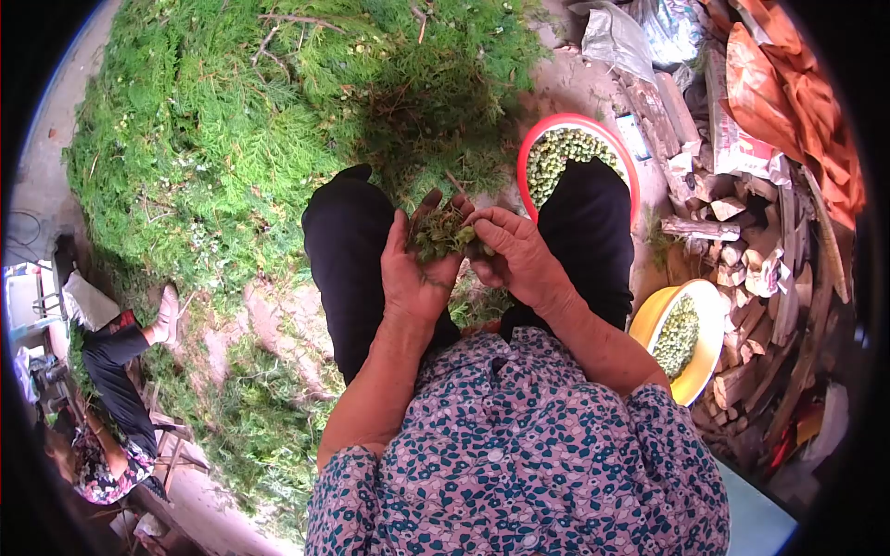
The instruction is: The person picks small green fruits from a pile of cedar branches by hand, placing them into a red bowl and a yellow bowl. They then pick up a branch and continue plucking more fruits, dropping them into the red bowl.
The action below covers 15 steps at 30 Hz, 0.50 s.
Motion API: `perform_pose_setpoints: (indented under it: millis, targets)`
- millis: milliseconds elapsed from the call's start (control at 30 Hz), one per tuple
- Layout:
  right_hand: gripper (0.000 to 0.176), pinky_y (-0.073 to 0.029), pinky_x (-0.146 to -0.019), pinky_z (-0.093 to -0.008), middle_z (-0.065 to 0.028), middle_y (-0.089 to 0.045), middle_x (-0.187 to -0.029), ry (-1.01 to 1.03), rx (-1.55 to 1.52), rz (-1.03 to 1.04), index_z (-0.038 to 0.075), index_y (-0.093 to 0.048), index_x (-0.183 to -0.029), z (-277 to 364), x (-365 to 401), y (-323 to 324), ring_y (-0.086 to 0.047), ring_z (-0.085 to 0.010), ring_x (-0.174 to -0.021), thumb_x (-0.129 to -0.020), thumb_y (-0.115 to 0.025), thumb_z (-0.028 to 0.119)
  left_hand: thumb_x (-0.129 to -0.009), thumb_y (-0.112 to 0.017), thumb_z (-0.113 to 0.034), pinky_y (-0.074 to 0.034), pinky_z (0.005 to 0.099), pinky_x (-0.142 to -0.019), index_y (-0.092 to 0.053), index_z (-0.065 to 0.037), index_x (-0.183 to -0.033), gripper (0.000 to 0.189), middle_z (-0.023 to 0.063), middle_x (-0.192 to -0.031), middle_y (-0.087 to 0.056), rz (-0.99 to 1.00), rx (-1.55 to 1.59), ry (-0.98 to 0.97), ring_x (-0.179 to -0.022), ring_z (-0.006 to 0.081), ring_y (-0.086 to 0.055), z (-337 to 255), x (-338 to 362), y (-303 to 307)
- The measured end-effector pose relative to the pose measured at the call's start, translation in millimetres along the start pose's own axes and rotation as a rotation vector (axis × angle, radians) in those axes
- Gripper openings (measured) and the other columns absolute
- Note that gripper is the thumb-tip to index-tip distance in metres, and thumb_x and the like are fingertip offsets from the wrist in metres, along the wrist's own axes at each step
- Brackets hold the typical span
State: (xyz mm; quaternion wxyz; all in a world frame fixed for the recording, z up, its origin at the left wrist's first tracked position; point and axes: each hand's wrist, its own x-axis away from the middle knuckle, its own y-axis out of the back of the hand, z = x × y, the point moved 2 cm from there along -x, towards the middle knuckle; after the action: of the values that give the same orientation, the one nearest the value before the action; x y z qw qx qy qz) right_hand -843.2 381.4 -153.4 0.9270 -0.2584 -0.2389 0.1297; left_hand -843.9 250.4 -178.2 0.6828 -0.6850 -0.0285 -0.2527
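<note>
My left hand [416, 278] is cupped, palm up, with a small clump of evergreen sprigs [438, 233] lying in it and its fingers curled round the far side. At the clump's right edge, the thumb and forefinger of my right hand [519, 252] pinch together on part of the sprigs. Both hands are over the gap between my knees. Beyond them spreads a large heap of cut evergreen branches [222, 139]. Just past my right knee stands a red-rimmed basin [531, 148] holding many small pale-green cones or berries, partly hidden by the knee.
A yellow basin [709, 357] with more pale-green pieces stands by my right elbow. Stacked firewood [742, 269] and an orange sheet [788, 111] line the right side. Another person [120, 408] sits at the far left. Loose sprigs [250, 408] litter the floor.
</note>
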Motion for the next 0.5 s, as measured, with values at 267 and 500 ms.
perform_pose_setpoints:
  millis: [267,500]
  targets:
    - [0.017,-0.032,-0.036,-0.0197,-0.0044,-0.056,-0.072,-0.094,-0.28,-0.03,0.005,-0.054,-0.097,-2.3,-3.3,12.1,-0.051,-0.0096,-0.049,-0.088,-0.052,0.019,-0.088,-0.05,-0.022,-0.045,0.0391,-0.089,-0.05,-0.003,-0.111,0.03,0.0145,-0.108,-0.056,-0.157,-0.31,0.014,-0.099,0.0262,-0.055,-1.7,2.2,12.8]
    - [0.016,-0.032,-0.035,-0.0199,-0.0058,-0.056,-0.073,-0.076,-0.184,-0.054,0.004,-0.053,-0.095,0.1,-2.0,10.0,-0.051,-0.0108,-0.048,-0.088,-0.052,0.018,-0.08,-0.059,-0.008,-0.049,0.0379,-0.08,-0.055,-0.006,-0.096,0.017,0.0082,-0.095,-0.059,-0.257,-0.397,-0.01,-0.09,0.0205,-0.057,1.3,7.1,11.9]
